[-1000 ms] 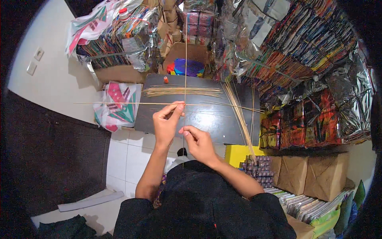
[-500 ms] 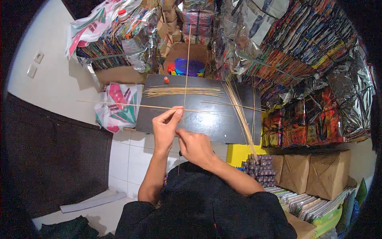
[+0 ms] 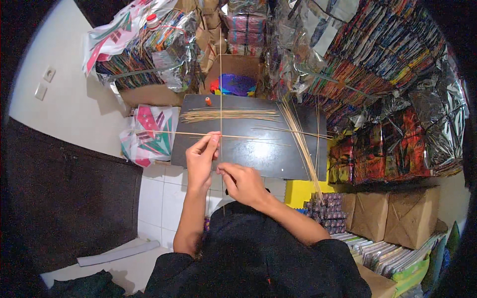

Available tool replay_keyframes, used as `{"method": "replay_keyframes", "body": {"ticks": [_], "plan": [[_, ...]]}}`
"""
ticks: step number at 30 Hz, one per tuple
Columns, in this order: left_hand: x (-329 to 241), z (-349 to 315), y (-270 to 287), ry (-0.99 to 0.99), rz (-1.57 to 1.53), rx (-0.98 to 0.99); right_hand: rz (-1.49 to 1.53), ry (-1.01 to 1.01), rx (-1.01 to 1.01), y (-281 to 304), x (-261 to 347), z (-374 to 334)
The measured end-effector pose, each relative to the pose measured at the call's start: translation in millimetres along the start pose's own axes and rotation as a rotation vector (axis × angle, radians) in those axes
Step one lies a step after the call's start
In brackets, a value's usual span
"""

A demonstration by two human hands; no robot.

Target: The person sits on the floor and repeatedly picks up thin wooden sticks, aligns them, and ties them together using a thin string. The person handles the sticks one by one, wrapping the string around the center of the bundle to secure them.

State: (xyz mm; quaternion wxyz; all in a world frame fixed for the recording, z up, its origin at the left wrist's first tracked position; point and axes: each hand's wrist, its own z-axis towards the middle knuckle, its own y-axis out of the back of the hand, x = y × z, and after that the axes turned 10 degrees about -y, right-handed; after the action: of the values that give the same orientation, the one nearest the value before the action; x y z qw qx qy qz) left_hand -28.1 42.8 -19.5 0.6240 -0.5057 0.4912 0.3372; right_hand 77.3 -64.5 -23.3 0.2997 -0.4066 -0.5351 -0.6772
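Observation:
My left hand [image 3: 201, 158] pinches two thin bamboo sticks where they cross, above the near part of the dark table [image 3: 186, 151]. One is a long upright stick [image 3: 221, 79] pointing away from me; the other, a crosswise stick [image 3: 191, 133], reaches out to both sides. Just below and to the right, my right hand [image 3: 244, 183] is closed, thumb and fingertips pressed together near the lower part of the upright stick. What it pinches, if anything, is too small to make out. Beyond lies a bundle of loose bamboo sticks [image 3: 231, 115], with an orange thread spool [image 3: 208, 102] behind it.
More bamboo sticks [image 3: 301, 141] slant over the table's right side, with a few thinner ones around them. Wrapped stacks [image 3: 367, 64] rise at the back right. Brown paper parcels [image 3: 411, 218] stand at the lower right. A printed plastic bag [image 3: 149, 131] is left of the table.
My left hand has shifted slightly left with the crossed sticks, and the upright stick now stands straighter in view. My right hand stays closed, a little lower and left.

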Motion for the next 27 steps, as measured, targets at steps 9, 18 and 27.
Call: {"method": "replay_keyframes", "body": {"ticks": [9,18,27], "plan": [[-5,-2,-5,-0.01,0.122,-0.017,-0.056,-0.008,0.031,-2,-2,2],[-3,-2,-1,-0.025,0.084,-0.039,0.179,-0.186,0.041,-4,-3,1],[-3,-9,-6,-0.037,0.04,0.01,0.776,-0.479,-0.03,-7,-21,6]]}}
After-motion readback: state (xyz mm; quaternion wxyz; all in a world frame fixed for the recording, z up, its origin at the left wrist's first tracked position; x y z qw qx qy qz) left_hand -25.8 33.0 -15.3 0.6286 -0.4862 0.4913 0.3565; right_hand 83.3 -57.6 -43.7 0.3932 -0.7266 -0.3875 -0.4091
